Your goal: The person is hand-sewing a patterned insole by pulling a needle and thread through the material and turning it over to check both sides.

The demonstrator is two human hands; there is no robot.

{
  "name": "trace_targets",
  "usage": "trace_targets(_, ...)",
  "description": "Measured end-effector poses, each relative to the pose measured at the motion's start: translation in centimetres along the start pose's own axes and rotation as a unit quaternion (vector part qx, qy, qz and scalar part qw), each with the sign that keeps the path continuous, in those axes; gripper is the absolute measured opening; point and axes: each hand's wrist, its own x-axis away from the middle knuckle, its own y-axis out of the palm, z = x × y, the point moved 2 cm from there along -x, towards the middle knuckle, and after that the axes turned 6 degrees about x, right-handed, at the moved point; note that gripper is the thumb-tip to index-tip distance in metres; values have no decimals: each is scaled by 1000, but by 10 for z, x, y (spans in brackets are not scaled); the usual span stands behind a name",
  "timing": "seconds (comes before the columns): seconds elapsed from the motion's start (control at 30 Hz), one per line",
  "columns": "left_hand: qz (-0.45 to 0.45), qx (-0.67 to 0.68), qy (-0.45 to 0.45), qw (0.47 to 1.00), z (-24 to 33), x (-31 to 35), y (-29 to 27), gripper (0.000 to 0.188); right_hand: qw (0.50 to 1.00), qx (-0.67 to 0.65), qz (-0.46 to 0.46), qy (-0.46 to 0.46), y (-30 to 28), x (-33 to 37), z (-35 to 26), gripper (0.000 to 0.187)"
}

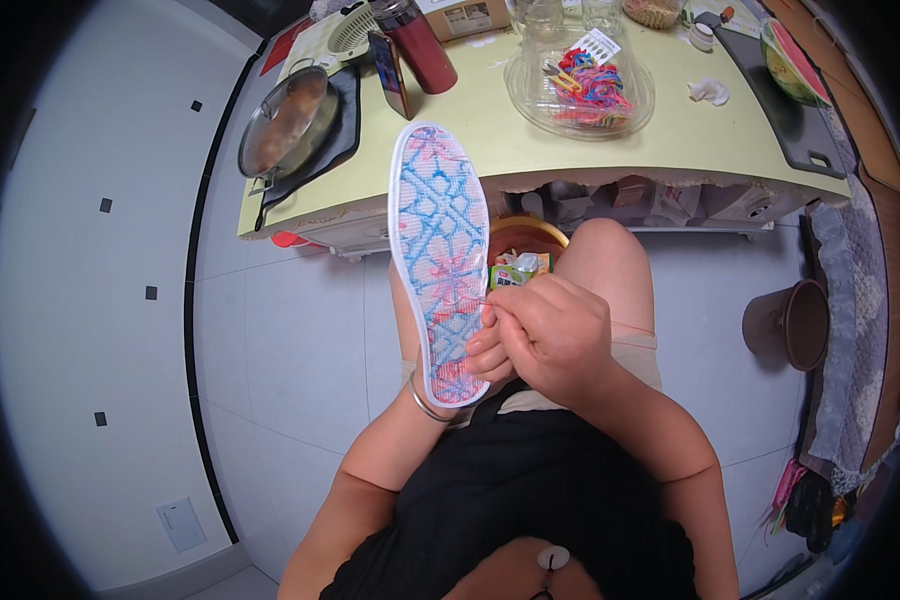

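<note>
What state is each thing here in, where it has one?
Insole, held, patterned face showing
Left hand, curled round insole
Right hand, closed on red thread
Phone, standing on edge
Flask, upright, capped
Pan, seemingly lidded
Watermelon, cut open
Clear container, holding coloured threads

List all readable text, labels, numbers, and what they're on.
Nothing quoted; print locations only:
White card by coloured thread: too small to read.
Box: label, too small.
Green packet: print, not copied out.
Phone: too small to read.
Insole: pattern, no lettering visible.

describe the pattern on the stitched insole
The stitched insole has pink flower-like motifs and crossing blue lines, edged in white; best seen in the head view.
</note>
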Motion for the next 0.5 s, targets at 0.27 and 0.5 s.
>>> trace_targets(0.27, 201, -312, 133, 919, -9, 7, 22, 17, 967, -127, -89, 203, 5, 15, 17, 4)
trace_targets(0.5, 228, -409, 182, 865, -16, 4, 24, 8, 858, -365, -79, 352, -1, 29, 30, 25)
